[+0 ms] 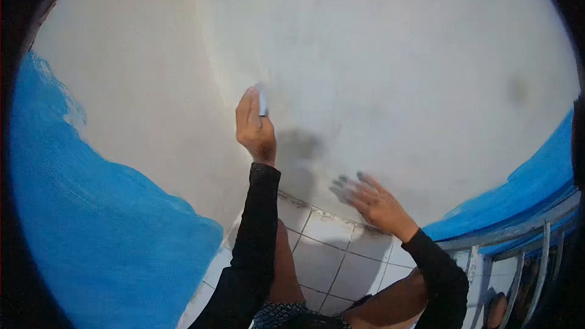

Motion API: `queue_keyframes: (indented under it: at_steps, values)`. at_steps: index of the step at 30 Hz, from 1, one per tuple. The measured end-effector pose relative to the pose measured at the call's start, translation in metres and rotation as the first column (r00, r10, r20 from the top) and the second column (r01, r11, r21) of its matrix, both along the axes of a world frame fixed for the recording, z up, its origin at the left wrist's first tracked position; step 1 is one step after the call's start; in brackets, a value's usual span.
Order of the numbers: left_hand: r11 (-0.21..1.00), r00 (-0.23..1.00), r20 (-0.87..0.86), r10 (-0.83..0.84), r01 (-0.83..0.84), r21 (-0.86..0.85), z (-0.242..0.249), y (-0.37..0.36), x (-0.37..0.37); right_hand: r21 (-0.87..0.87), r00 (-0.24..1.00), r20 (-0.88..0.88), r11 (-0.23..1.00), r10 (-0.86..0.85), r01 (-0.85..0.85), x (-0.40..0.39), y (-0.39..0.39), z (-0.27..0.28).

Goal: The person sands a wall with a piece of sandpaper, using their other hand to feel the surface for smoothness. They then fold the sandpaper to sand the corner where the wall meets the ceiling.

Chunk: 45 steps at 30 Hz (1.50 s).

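Note:
My left hand (256, 128) is raised against the pale wall (378, 73), near the corner line. Its fingers press a small whitish-grey piece (262, 100), perhaps folded sandpaper, whose edge shows at the right of the fingers. My right hand (378, 202) is lower and to the right, just above the wall's bottom edge. Its fingers are spread, slightly blurred and dark at the tips, with nothing in them. Both arms wear black sleeves. A dark shadow falls on the wall between the hands.
Blue paint (103, 225) covers the lower left wall, and another blue area (512, 201) lies at the right. White tiles (341, 268) spread below, around my bent legs. A grey metal rail (539, 268) stands at the lower right, with a person's foot or hand near it.

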<state>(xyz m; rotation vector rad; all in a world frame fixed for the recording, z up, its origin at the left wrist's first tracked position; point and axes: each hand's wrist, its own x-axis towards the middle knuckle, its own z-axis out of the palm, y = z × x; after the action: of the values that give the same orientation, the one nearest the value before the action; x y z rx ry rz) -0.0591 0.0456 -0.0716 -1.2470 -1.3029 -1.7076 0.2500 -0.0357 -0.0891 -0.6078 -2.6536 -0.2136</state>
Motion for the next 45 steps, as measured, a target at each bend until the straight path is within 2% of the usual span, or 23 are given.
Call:
queue_keyframes:
  at_steps: [1,2,3,5,6,8,12,14,16,18,22,24,26,27,29,33,35,37,40,42,43,44,45]
  values:
    - [1.0,0.999,-0.042,0.023,-0.023,0.015,-0.004,0.003,0.003,-0.099,0.993,0.114,0.995,0.025,-0.014,0.016,-0.003,-0.014]
    - [0.997,0.999,0.002,0.05,-0.05,-0.055,-0.01,0.003,0.011,-0.198,0.974,0.22,0.98,0.062,-0.017,0.029,-0.004,-0.024]
    - [0.997,0.999,-0.001,0.05,-0.05,-0.058,-0.013,0.002,0.015,-0.2,0.974,0.217,0.98,0.063,-0.019,0.038,-0.004,-0.031]
    - [0.997,0.998,0.055,-0.005,0.009,-0.071,-0.013,0.004,0.022,-0.22,0.933,0.36,0.974,0.025,0.059,0.054,-0.001,-0.038]
    - [0.998,0.998,0.055,0.0,0.004,-0.07,-0.012,0.004,0.024,-0.219,0.932,0.36,0.974,0.03,0.053,0.06,0.001,-0.037]
    - [0.992,0.993,0.055,-0.104,0.108,-0.066,-0.013,0.004,0.023,-0.366,0.965,0.261,0.924,-0.014,0.112,0.063,0.001,-0.039]
    - [0.995,0.995,0.071,-0.066,0.071,-0.075,-0.009,0.009,0.033,-0.402,0.971,0.236,0.908,-0.026,0.122,0.066,-0.005,-0.027]
    - [0.991,0.991,0.117,-0.063,0.076,-0.11,-0.014,0.007,0.034,-0.504,0.964,0.264,0.848,-0.032,0.166,0.064,-0.009,-0.021]
    - [0.985,0.986,0.151,-0.064,0.087,-0.149,-0.017,0.004,0.035,-0.497,0.976,0.216,0.858,-0.02,0.127,0.067,-0.009,-0.026]
    - [0.98,0.907,0.382,-0.177,0.2,-0.022,-0.014,0.007,0.044,-0.481,0.986,0.169,0.871,-0.013,0.094,0.065,-0.008,-0.03]
    - [0.982,0.882,0.44,-0.171,0.188,0.006,-0.005,0.016,0.063,-0.425,0.975,0.221,0.9,0.002,0.095,0.071,-0.007,-0.036]
    - [0.995,0.977,0.192,-0.088,0.095,-0.024,-0.015,0.017,0.054,-0.419,0.965,0.261,0.903,0.023,0.092,0.07,-0.008,-0.037]
    - [0.994,0.982,0.162,-0.095,0.102,-0.04,-0.026,0.015,0.043,-0.557,0.946,0.321,0.8,-0.04,0.223,0.069,-0.011,-0.028]
    - [0.992,0.985,0.134,-0.104,0.112,-0.053,-0.03,0.016,0.039,-0.558,0.949,0.313,0.801,-0.039,0.217,0.068,-0.009,-0.023]
    - [0.992,0.983,0.14,-0.12,0.125,-0.023,-0.025,0.015,0.041,-0.578,0.928,0.372,0.78,-0.01,0.24,0.067,-0.007,-0.018]
    - [0.994,0.991,0.102,-0.092,0.096,-0.044,-0.016,0.011,0.06,-0.518,0.949,0.313,0.832,-0.032,0.199,0.065,-0.006,-0.023]
    - [0.994,0.994,0.08,-0.079,0.084,-0.071,-0.021,0.015,0.048,-0.589,0.912,0.409,0.756,-0.025,0.285,0.055,-0.01,-0.007]
    - [0.991,0.991,0.073,-0.109,0.114,-0.07,-0.023,0.013,0.034,-0.606,0.914,0.405,0.745,-0.014,0.28,0.059,-0.008,-0.013]
    - [0.999,0.984,0.178,-0.015,0.023,-0.042,-0.021,0.022,0.007,-0.593,0.905,0.426,0.756,0.001,0.278,0.06,-0.007,-0.023]
    - [0.995,0.978,0.184,-0.101,0.101,0.008,-0.018,0.019,0.028,-0.565,0.894,0.448,0.777,0.006,0.278,0.063,-0.007,-0.029]
    - [0.984,0.968,0.18,-0.175,0.167,0.058,-0.016,0.016,0.04,-0.584,0.902,0.432,0.764,0.004,0.276,0.062,-0.006,-0.033]
    - [0.994,0.993,0.067,-0.099,0.101,-0.039,-0.02,0.015,0.051,-0.606,0.911,0.413,0.749,0.007,0.269,0.059,-0.005,-0.036]
    - [0.994,0.994,0.063,-0.093,0.096,-0.045,-0.02,0.014,0.054,-0.611,0.912,0.409,0.747,0.014,0.262,0.056,-0.005,-0.036]
